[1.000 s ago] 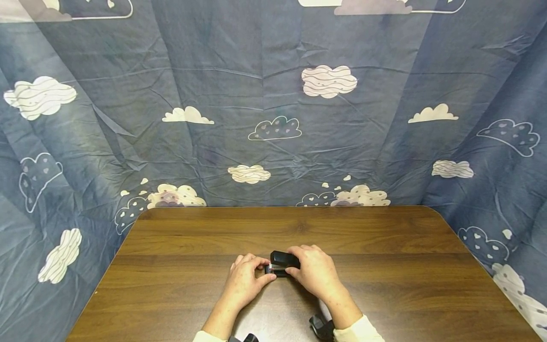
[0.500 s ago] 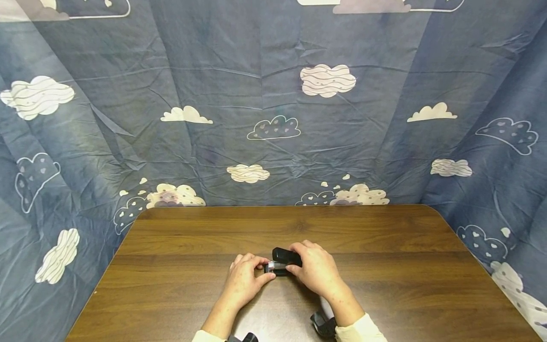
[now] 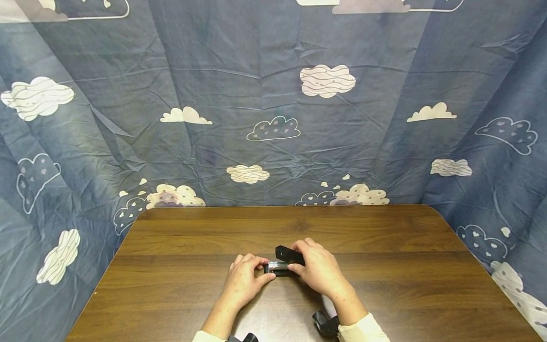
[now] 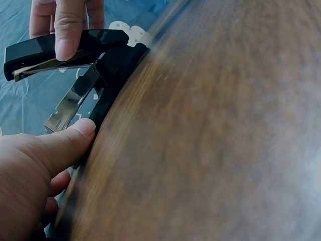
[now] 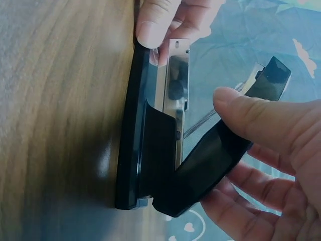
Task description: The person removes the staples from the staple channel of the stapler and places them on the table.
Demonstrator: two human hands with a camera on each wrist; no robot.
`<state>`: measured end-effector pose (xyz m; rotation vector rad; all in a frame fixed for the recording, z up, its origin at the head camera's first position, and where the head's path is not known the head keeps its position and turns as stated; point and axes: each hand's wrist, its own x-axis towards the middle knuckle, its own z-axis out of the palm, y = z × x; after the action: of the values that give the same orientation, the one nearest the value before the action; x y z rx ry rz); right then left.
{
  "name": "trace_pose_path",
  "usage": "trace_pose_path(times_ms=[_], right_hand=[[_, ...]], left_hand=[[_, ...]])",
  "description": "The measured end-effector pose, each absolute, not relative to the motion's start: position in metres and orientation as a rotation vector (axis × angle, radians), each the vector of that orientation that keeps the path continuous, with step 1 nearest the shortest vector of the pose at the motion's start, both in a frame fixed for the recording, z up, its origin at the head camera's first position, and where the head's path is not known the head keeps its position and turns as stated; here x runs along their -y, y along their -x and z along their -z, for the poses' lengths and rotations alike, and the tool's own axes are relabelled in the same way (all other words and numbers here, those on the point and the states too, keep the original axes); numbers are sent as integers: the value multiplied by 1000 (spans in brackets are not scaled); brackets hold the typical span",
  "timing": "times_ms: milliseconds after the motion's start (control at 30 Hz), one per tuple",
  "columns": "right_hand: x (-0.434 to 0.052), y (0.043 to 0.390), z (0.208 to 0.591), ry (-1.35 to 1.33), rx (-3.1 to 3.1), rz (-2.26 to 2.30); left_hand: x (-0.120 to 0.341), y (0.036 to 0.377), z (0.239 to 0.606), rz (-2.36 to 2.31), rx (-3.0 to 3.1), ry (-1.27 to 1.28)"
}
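A black stapler rests on the wooden table with its top cover swung up, baring a metal staple channel and a thin spring. My right hand grips the raised cover between thumb and fingers. At the other end, my left hand pinches the front of the base, thumb on the near side and fingers on the far side. In the left wrist view the cover stands well apart from the channel. Whether staples lie in the channel I cannot tell.
The brown wooden table has rounded far corners. Behind it and at both sides hangs a blue curtain with cloud prints. Black straps with mounts sit at both wrists.
My right hand has lifted the stapler's cover higher and shifted slightly right, widening the gap above the metal channel. The left hand holds the base in the same place.
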<state>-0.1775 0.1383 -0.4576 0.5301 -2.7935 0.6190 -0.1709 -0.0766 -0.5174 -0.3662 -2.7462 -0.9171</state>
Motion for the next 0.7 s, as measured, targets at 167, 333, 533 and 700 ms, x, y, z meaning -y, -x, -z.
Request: trace_pose_path(times_ms=[167,333,533,700], right_hand=[[-141,178,455,-519,2817,-671],[-143,181,452,-489,2851,-737],[-144,182,452,-475,2862,-746],[-146,182,453,-468,2853,-761]], left_hand=[[76,171,518,916,2744,366],[76,171,519,912,2729,364],[76,171,519,915,2719,369],[76,171,518,920,2713,369]])
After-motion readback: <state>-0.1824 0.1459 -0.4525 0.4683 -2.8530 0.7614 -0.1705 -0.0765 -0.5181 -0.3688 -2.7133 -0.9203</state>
